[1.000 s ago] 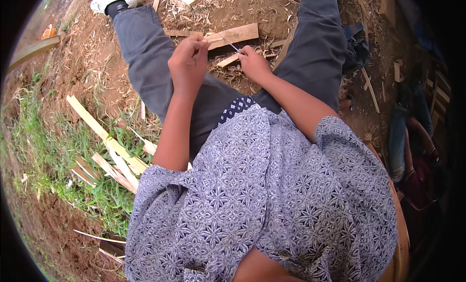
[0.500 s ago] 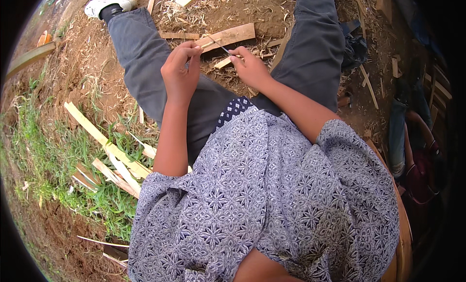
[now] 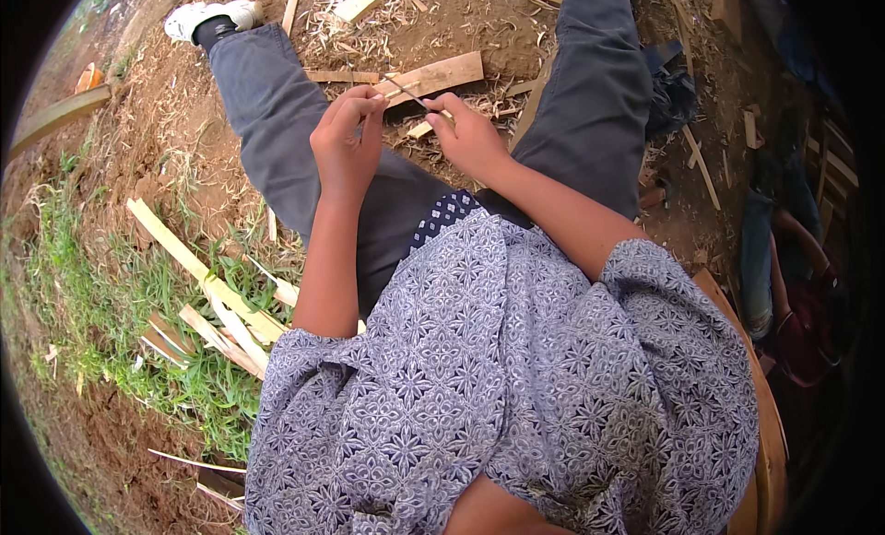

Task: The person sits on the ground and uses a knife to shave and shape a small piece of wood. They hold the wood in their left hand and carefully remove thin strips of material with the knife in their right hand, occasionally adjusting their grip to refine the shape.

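Observation:
Between my spread legs, my left hand pinches a thin pale wood sliver between thumb and fingertips. My right hand is closed on the handle of a knife, its slim dark blade pointing up and left. The blade crosses close to the sliver; whether they touch I cannot tell. Beyond both hands a flat wooden board lies on the ground. The knife's handle is mostly hidden in my fingers.
Wood shavings litter the brown soil. Long split wood strips lie on the grass to my left. Dark cloth or plastic sits beside my right leg. Another person is at the far right. A plank is by my right side.
The knife blade has shifted slightly left and up along the sliver, and my right hand has moved a little with it. My left hand stays nearly in place, still holding the sliver.

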Available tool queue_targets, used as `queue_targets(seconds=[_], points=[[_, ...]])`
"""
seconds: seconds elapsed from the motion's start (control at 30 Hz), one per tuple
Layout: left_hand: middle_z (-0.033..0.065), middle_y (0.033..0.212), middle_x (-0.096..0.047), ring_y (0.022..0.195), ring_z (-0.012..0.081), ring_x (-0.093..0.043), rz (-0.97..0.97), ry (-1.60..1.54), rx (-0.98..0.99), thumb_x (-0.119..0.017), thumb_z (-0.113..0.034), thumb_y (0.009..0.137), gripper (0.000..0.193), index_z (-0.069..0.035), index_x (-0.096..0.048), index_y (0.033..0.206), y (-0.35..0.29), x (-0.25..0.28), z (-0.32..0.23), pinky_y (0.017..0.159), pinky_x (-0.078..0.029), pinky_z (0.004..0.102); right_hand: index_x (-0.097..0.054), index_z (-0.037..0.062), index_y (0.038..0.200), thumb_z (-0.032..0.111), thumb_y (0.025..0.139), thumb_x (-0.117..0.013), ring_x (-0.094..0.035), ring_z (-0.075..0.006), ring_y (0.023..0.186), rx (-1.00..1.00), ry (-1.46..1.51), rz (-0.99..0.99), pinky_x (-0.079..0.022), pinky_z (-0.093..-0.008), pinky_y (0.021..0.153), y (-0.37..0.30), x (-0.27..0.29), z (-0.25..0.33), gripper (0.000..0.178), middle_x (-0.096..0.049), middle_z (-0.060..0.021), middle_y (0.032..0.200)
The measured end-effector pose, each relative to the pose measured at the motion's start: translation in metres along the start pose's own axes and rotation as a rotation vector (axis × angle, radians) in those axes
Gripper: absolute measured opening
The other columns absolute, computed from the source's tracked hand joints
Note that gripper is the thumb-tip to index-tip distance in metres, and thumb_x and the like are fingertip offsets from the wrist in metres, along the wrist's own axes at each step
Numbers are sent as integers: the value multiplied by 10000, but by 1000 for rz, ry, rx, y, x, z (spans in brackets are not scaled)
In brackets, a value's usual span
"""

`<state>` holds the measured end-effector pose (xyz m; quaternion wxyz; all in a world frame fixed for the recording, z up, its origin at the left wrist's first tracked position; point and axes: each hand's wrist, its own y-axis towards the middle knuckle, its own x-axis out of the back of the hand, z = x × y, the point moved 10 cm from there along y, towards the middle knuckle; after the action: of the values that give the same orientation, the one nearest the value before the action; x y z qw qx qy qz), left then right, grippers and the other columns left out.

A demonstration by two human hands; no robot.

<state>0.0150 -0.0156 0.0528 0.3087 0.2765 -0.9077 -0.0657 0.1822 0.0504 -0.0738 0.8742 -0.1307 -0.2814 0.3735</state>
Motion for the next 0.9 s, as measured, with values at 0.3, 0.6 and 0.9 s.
queue_targets(seconds=[0.3,0.6,0.9], points=[[86,942,-738,776,86,-645,-7,3,-40,-744,21,920,92,25,-657,892,-3,-5,-9,679,-518,224,-614,145,1239,329,1023,-571,-689,-423,902,16,-23,-19,-525,-501,798,5,-5,-18,287,-712,-193,915],[79,940,-740,776,84,-642,3,-32,-14,-735,32,927,84,36,-656,898,-4,-3,0,681,-521,218,-611,138,1235,327,1032,-560,-702,-410,925,-199,-56,40,-528,-487,802,16,-9,-67,282,-722,-191,952],[74,955,-741,763,61,-623,45,-3,-13,-744,17,929,84,29,-665,904,1,-6,-5,665,-503,205,-608,141,1242,295,1032,-563,-706,-378,915,-175,-106,41,-529,-473,806,18,-9,-61,265,-721,-177,971]])
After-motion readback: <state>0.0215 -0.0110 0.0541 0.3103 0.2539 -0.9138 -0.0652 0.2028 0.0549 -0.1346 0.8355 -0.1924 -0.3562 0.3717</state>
